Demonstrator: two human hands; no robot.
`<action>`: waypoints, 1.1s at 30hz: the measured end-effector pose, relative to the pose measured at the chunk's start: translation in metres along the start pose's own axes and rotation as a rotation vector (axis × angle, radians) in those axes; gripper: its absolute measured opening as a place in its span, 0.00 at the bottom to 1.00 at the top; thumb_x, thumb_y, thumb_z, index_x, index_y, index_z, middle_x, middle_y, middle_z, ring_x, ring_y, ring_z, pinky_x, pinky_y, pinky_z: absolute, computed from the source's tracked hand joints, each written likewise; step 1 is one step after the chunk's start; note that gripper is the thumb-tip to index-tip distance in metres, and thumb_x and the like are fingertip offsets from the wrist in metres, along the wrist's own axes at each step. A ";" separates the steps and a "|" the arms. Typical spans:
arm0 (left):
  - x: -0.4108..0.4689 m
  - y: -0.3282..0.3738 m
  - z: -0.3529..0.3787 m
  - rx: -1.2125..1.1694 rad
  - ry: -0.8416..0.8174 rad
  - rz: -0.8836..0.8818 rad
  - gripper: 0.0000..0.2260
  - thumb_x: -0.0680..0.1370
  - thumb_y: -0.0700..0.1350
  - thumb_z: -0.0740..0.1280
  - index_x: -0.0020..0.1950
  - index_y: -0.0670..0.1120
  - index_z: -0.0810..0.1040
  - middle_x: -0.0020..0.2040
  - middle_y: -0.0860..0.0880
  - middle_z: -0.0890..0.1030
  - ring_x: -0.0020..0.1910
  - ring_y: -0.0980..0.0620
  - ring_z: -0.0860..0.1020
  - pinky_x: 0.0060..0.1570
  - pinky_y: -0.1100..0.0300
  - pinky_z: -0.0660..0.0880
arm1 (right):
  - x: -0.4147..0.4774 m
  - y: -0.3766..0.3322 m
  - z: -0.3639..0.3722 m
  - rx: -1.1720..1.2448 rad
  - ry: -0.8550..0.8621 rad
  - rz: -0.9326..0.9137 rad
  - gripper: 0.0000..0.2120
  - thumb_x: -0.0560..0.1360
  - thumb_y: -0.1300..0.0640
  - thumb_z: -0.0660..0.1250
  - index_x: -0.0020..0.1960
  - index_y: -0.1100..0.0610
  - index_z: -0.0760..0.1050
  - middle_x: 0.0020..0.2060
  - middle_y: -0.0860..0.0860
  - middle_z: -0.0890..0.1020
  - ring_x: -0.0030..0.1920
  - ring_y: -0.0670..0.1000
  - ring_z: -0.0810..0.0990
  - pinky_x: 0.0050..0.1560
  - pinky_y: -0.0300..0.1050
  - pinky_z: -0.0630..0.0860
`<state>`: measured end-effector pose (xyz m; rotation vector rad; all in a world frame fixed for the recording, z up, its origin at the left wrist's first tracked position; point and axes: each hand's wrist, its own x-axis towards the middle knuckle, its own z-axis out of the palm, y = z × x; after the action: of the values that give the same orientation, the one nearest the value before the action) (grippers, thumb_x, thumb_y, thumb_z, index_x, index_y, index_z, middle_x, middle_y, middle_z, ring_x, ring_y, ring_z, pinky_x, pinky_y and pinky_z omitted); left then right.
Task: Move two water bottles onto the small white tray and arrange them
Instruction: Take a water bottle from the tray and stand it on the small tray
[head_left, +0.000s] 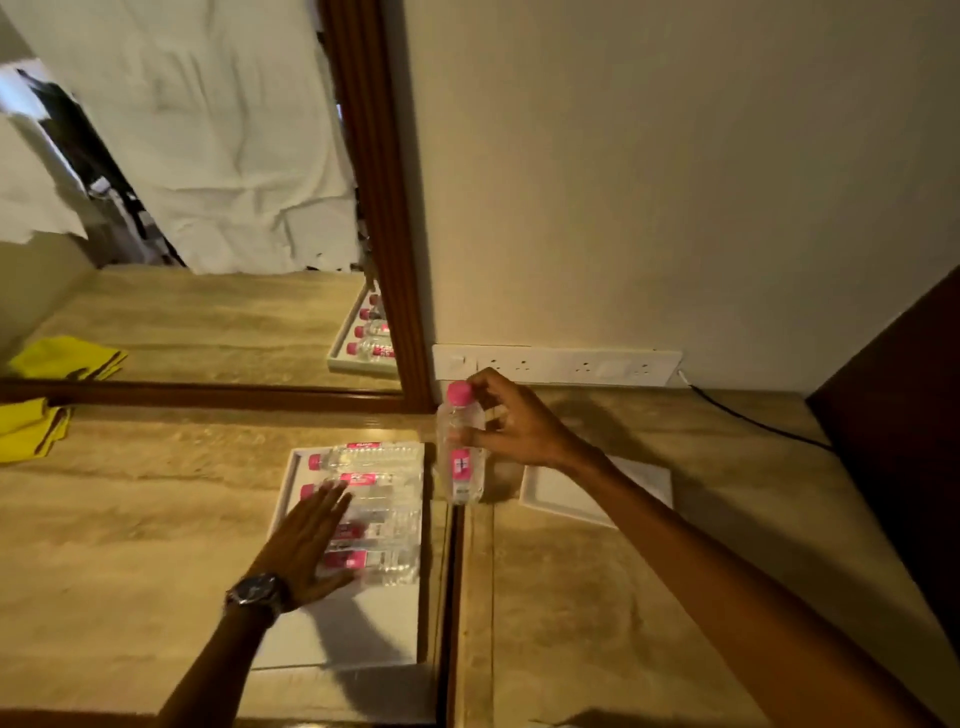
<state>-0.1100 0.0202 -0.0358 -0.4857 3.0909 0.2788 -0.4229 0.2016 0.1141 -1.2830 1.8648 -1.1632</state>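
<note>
Mid-transfer: right hand (511, 421) gripping upright bottle (461, 452) between trays, left hand (306, 540) open over stock; next, setting down on small tray (556, 493) at 3 o'clock.

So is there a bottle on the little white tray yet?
No, the small white tray holds nothing; the right hand holds one bottle upright beside it.

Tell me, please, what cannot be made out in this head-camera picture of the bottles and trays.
- Small white tray: its middle is hidden by the right hand and forearm.
- Upright bottle: label print too small to read.
- Lying bottles in the large tray: partly covered by the open left hand; exact count unclear.
</note>
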 end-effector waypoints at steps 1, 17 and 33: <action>0.021 0.023 -0.004 -0.022 0.012 0.019 0.43 0.74 0.69 0.62 0.78 0.41 0.59 0.79 0.39 0.58 0.79 0.38 0.58 0.78 0.44 0.56 | -0.002 0.004 -0.012 -0.029 0.020 -0.012 0.25 0.70 0.49 0.79 0.62 0.45 0.72 0.53 0.31 0.78 0.57 0.34 0.79 0.45 0.31 0.80; 0.161 0.224 0.031 -0.121 -0.146 -0.137 0.44 0.76 0.69 0.59 0.80 0.44 0.43 0.82 0.41 0.44 0.81 0.45 0.45 0.81 0.51 0.42 | -0.051 0.088 -0.078 -0.164 0.183 -0.005 0.20 0.72 0.47 0.76 0.61 0.48 0.76 0.56 0.45 0.84 0.55 0.47 0.83 0.55 0.53 0.85; 0.166 0.226 0.042 -0.068 -0.145 -0.153 0.43 0.77 0.69 0.56 0.80 0.45 0.42 0.82 0.43 0.44 0.81 0.46 0.43 0.81 0.49 0.43 | -0.065 0.113 -0.094 -0.019 0.105 0.085 0.20 0.75 0.53 0.75 0.64 0.47 0.73 0.61 0.45 0.81 0.61 0.48 0.80 0.60 0.47 0.82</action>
<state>-0.3381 0.1890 -0.0421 -0.6679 2.8926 0.3983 -0.5243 0.3107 0.0543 -1.1603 1.9913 -1.1907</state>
